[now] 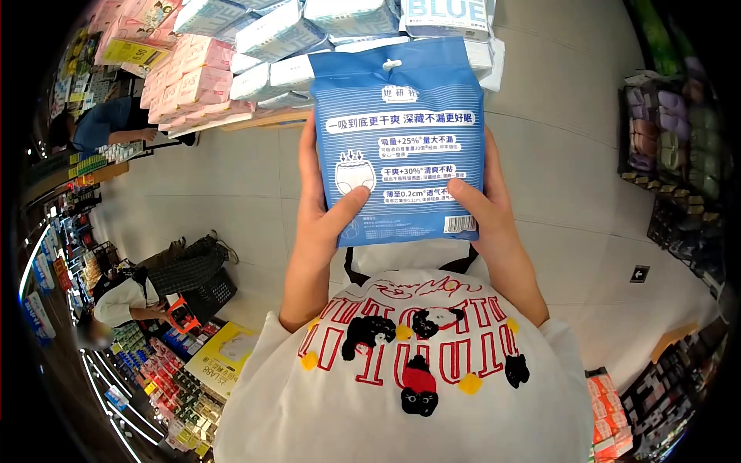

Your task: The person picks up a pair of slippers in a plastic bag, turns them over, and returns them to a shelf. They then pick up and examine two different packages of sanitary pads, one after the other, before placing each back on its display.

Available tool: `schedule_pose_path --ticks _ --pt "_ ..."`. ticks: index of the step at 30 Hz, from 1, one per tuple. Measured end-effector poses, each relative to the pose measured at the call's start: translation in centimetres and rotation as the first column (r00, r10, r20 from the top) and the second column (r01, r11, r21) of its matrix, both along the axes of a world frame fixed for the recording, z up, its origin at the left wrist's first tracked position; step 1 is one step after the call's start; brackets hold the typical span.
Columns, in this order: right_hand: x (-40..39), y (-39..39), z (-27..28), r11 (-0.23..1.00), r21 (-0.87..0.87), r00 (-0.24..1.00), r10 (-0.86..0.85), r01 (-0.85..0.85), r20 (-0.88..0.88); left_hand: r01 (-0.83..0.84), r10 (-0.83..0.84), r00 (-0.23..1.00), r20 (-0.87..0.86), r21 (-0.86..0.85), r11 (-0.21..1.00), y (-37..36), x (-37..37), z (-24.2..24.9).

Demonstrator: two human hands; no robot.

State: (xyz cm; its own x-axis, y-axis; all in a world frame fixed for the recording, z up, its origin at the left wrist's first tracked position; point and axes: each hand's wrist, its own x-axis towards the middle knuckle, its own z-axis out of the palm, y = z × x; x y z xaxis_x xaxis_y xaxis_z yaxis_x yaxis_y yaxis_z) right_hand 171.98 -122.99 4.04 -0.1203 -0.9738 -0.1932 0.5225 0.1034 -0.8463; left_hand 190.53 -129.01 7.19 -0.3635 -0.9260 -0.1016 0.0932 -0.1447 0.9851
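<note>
A blue package (397, 208) with white print, a drawing of underpants and a barcode is held upright in front of my chest. My left hand (320, 208) grips its left edge, the thumb lying on the front near the drawing. On the opposite edge my right hand (490, 204) holds it, the thumb pressed on the front above the barcode. The other fingers of both hands are partly hidden behind the package. A hanging hole shows in its top edge.
Stacked white-and-blue packs (282, 31) and pink packs (204, 85) stand beyond the package. At the left are a person with a dark basket (212, 293) and another person in blue (104, 123). Shelves of goods (656, 123) line the right side. Pale floor tiles (563, 170) lie between.
</note>
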Motion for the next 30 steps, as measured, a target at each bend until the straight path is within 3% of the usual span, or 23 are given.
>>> schedule_pose_path --ticks 2,4,8,11,15,30 --pt "2.0 -0.8 -0.1 1.0 0.001 0.999 0.006 -0.006 -0.035 0.005 -0.005 1.0 -0.021 0.007 1.0 -0.8 2.3 -0.3" --pt "3.1 -0.7 0.6 0.994 0.109 0.998 -0.001 -0.006 0.066 -0.002 0.005 1.0 -0.021 0.101 0.995 -1.0 3.4 0.1" --pt "6.0 -0.7 1.6 0.988 0.157 0.989 -0.039 0.017 0.143 0.044 -0.039 0.997 -0.065 0.068 0.997 -1.3 6.0 0.3" --pt "9.0 -1.2 1.7 0.979 0.181 0.99 -0.112 0.095 0.084 0.033 -0.03 0.998 -0.056 0.046 0.998 -1.7 8.5 0.1" --pt "10.7 -1.0 2.3 0.978 0.169 0.99 -0.129 0.119 0.049 0.039 -0.021 0.988 -0.152 0.12 0.992 -1.6 9.8 0.3" --pt "14.3 0.2 4.6 0.963 0.083 0.967 -0.255 0.255 -0.014 0.13 -0.118 0.967 -0.228 0.039 0.991 -2.2 12.3 1.6"
